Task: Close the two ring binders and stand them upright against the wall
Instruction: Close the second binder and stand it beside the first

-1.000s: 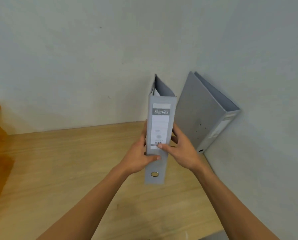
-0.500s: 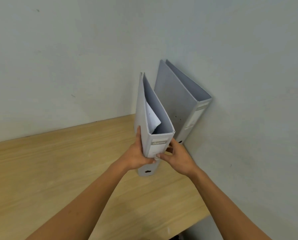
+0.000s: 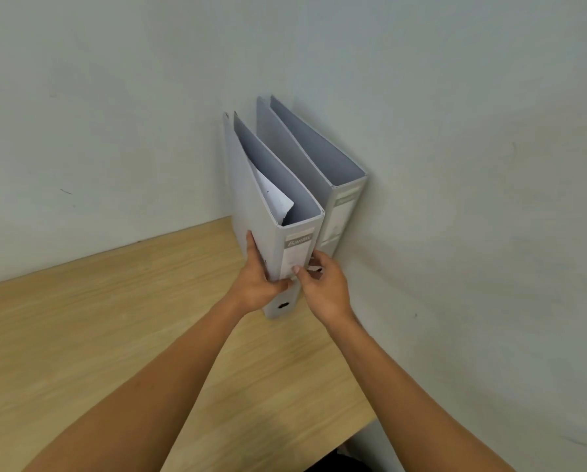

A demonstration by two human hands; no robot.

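Two grey ring binders stand upright in the corner on a wooden table [image 3: 121,335]. The far binder [image 3: 340,206] rests against the right wall [image 3: 472,199], spine facing me. The near binder [image 3: 251,206] stands just left of it, spine toward me, with a white sheet curling out of its top. My left hand [image 3: 261,284] grips the near binder's left cover and lower spine. My right hand [image 3: 322,287] holds its right edge, thumb on the spine label, fingers between the two binders.
Pale walls meet in a corner behind the binders. The table's right front edge [image 3: 363,434] ends below my right forearm, with a dark gap beyond it. Bare wood stretches to the left.
The near binder has moved back and right toward the corner, coming down beside the far binder. Both hands moved with it and keep their hold.
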